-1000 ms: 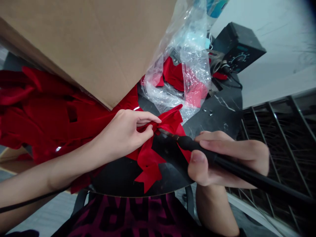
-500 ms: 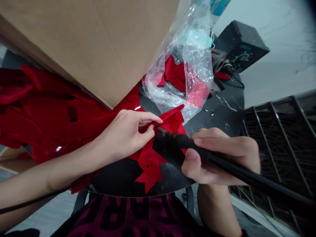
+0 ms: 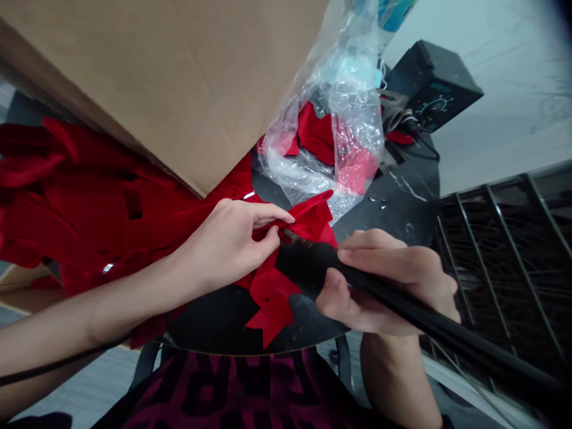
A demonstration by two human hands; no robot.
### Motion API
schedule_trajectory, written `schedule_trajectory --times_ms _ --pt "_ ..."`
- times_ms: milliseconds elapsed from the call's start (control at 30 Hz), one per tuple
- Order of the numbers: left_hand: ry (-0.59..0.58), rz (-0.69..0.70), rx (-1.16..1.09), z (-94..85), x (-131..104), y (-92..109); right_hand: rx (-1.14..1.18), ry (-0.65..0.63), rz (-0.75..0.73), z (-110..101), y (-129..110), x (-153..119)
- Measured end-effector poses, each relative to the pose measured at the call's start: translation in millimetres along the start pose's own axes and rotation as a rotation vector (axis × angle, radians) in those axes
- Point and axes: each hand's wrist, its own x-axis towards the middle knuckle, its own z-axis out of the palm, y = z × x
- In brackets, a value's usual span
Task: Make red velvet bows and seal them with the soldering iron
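A red fabric bow point(image 3: 313, 219) with hanging tails lies over the black table near its front edge. My left hand point(image 3: 236, 238) pinches the bow at its middle knot, thumb and fingertips pressed together. From the right, my right hand point(image 3: 391, 280) is wrapped round a black pen-like tool point(image 3: 353, 274) with a thick dark cable-like rear part. The tool's metal tip reaches the bow's knot, right beside my left fingertips. Whether the tip touches the fabric is hard to tell.
A large cardboard box point(image 3: 179, 77) stands at upper left over a pile of red fabric point(image 3: 89, 202). Clear plastic wrap point(image 3: 357, 119) covers more red pieces. Behind stands a black box with a dial point(image 3: 435, 83). A metal rack point(image 3: 504, 256) is at right.
My right hand has moved slightly left with the tool, and more of its fingers' outer side shows. My left hand and the bow have stayed almost in place.
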Motion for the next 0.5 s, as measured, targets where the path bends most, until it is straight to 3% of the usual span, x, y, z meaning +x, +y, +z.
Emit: schedule_trajectory --times_ms 167,433,500 --pt "0.004 0.008 -0.004 0.1 -0.4 -0.1 0.115 -0.055 -0.056 -2.8 5.7 0.6" --pt "-0.005 0.011 0.005 -1.9 -3.6 -1.3 0.134 -0.074 0.012 -3.5 3.7 -2.3" --pt "-0.004 -0.002 -0.012 -1.4 -2.3 -2.0 0.138 -0.053 0.100 -12.3 2.8 -4.5"
